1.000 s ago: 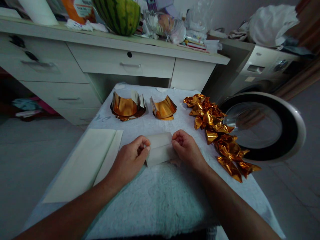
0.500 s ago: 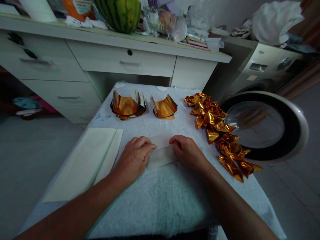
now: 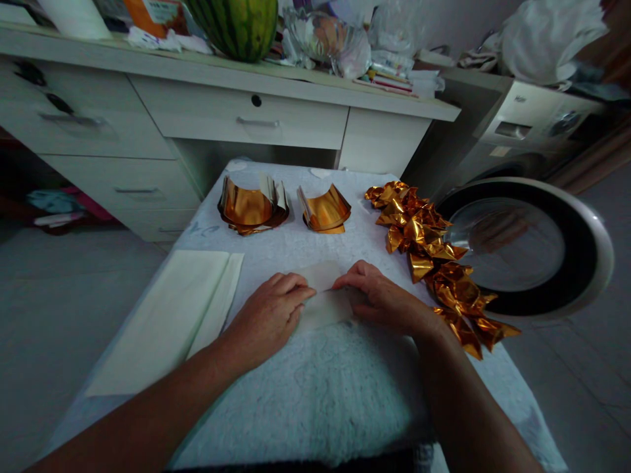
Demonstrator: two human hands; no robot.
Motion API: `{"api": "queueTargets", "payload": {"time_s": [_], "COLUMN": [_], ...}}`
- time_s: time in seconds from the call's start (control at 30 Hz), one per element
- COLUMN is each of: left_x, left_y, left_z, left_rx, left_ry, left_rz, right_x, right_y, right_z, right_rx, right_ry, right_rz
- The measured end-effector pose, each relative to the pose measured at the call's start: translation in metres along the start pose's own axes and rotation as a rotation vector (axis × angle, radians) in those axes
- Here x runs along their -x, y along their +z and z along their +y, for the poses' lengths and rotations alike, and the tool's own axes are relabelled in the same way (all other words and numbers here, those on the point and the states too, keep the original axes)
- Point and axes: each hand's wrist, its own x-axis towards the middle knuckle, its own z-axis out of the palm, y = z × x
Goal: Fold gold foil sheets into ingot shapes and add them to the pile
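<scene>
A small sheet of thin whitish paper (image 3: 325,309) lies flat on the cloth-covered table, a crease or folded edge running across it. My left hand (image 3: 276,309) pinches its left side, thumb and fingers closed together. At the opposite side my right hand (image 3: 372,295) grips the paper's edge between bent fingers. Left of my hands rests a stack of larger pale paper sheets (image 3: 162,309). Beyond them stand two curved stacks of copper-gold foil sheets, a bigger one (image 3: 249,207) and a smaller one (image 3: 328,209). Crumpled, folded gold foil pieces (image 3: 419,236) lie in a row on the right.
A white desk with drawers (image 3: 256,121) stands behind the table, holding a watermelon (image 3: 236,29), a glass bowl (image 3: 320,36) and plastic bags. To the right, a washing machine (image 3: 517,125) has its round door (image 3: 527,243) swung open beside the table edge.
My right hand has turned and its fingers have shifted slightly inward along the paper's crease. The left hand has moved a little to the right.
</scene>
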Motion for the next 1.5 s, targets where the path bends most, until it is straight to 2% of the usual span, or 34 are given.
{"api": "queueTargets", "payload": {"time_s": [0.13,0.37,0.6,0.8,0.93,1.03,1.27,1.5], "left_x": [0.001,0.001,-0.001,-0.002,0.002,0.002,-0.003,-0.006], "left_y": [0.002,0.001,-0.001,-0.013,-0.023,-0.026,-0.019,-0.007], "left_z": [-0.002,-0.001,-0.002,-0.002,0.001,0.003,0.006,0.002], "left_rx": [-0.005,-0.016,-0.014,0.108,0.264,0.330,0.335,0.266], "left_ry": [0.003,0.000,-0.015,-0.085,-0.224,-0.257,-0.363,-0.367], "left_rz": [0.002,-0.007,-0.033,-0.033,0.009,-0.012,0.059,0.128], "right_x": [0.003,0.000,-0.007,-0.011,-0.014,-0.017,-0.021,-0.024], "right_y": [-0.003,-0.001,0.007,0.012,0.016,0.019,0.027,0.029], "right_z": [-0.003,-0.005,-0.005,-0.006,-0.005,-0.004,-0.003,-0.008], "right_rx": [0.007,0.054,0.008,-0.135,-0.178,-0.159,-0.196,-0.217], "right_ry": [-0.040,-0.210,-0.244,-0.075,-0.032,0.015,0.057,0.095], "right_rz": [-0.011,0.040,0.119,0.204,0.233,0.260,0.309,0.324]}}
